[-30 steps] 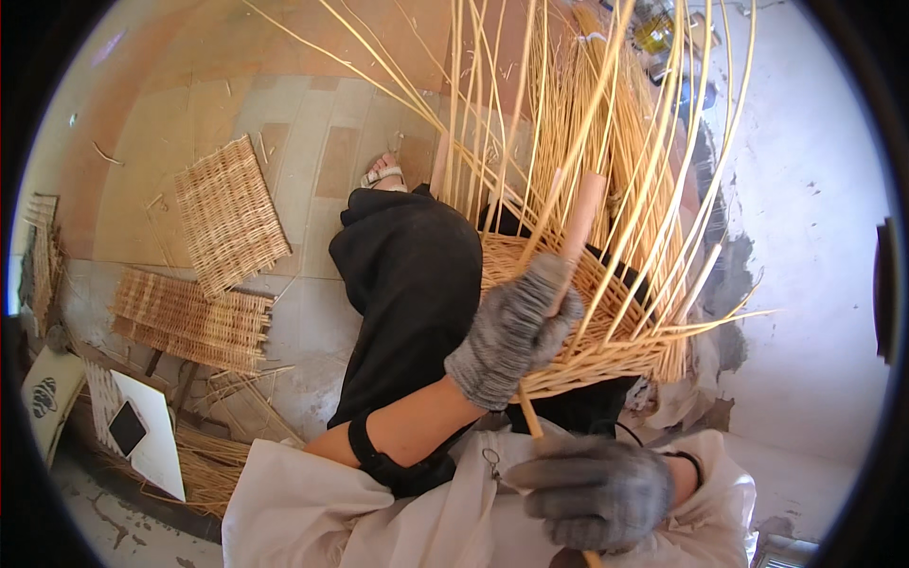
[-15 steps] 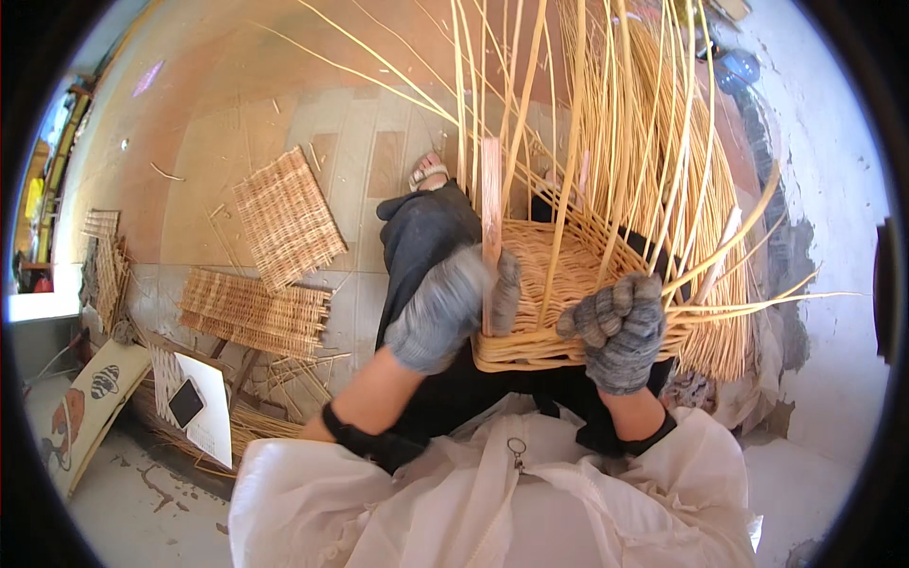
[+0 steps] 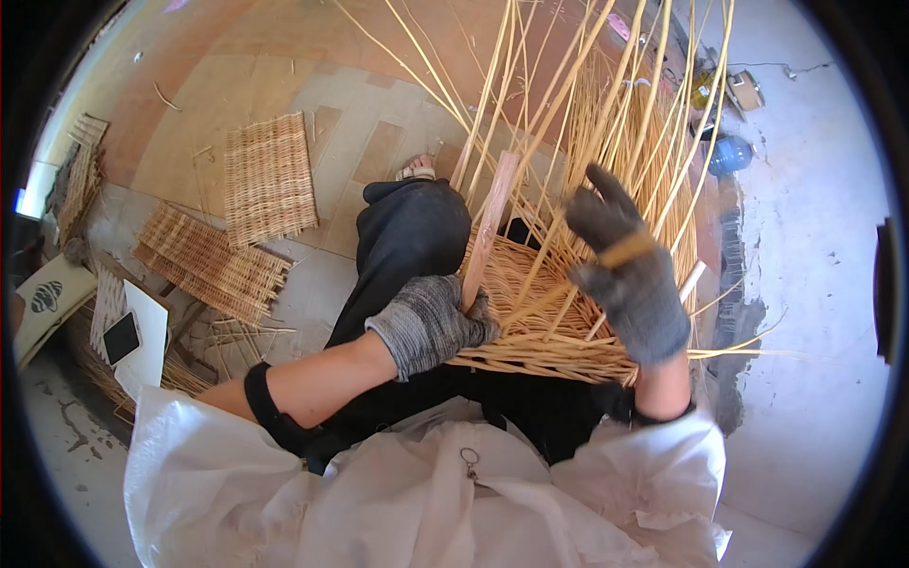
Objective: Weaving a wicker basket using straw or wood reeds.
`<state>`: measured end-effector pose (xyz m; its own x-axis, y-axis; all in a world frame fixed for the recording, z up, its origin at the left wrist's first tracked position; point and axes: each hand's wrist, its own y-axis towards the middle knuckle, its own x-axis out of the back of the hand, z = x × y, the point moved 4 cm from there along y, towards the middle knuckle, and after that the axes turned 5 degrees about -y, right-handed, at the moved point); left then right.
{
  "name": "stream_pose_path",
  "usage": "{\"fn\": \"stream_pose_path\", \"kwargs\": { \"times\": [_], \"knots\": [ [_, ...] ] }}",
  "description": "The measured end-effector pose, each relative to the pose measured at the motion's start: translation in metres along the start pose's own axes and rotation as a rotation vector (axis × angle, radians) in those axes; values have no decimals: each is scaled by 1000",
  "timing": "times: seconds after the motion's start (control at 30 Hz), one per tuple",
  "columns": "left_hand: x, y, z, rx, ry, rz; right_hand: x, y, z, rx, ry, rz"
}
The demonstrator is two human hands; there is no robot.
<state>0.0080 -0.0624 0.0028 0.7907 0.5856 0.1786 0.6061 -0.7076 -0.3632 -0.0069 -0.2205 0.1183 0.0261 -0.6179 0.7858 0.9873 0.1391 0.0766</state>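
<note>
My left hand (image 3: pixel 428 327), in a grey knit glove, grips a flat pale wooden stick (image 3: pixel 495 199) at the near left of the woven basket (image 3: pixel 521 275), which sits over my lap. Long upright canes (image 3: pixel 538 128) rise from the basket and fan out. My right hand (image 3: pixel 615 265), also gloved, is raised at the basket's right, fingers apart, with a blurred cane strip crossing in front of its palm; I cannot tell whether they touch. The near rim is braided, and my hands hide parts of it.
A large pile of loose canes (image 3: pixel 672 151) lies beyond the basket. Woven panels (image 3: pixel 270 175) lie on the floor at left, near a phone (image 3: pixel 121 336) on a white board (image 3: pixel 144 360). A blue water jug (image 3: pixel 731 154) stands by the pale surface at right.
Over the last second my right hand has risen from low near my body to the basket's right and opened from a curled grip. My left hand remains on the stick, shifted slightly.
</note>
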Motion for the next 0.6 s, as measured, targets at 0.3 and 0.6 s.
{"fn": "stream_pose_path", "kwargs": {
  "times": [0.3,0.6],
  "knots": [
    [2,3,-5,-63,118,-156,-34,55,-26,-221,-432,-364],
    [10,0,-3,-9,55,-75,-5,31,-34,-322,688,-400]
  ]
}}
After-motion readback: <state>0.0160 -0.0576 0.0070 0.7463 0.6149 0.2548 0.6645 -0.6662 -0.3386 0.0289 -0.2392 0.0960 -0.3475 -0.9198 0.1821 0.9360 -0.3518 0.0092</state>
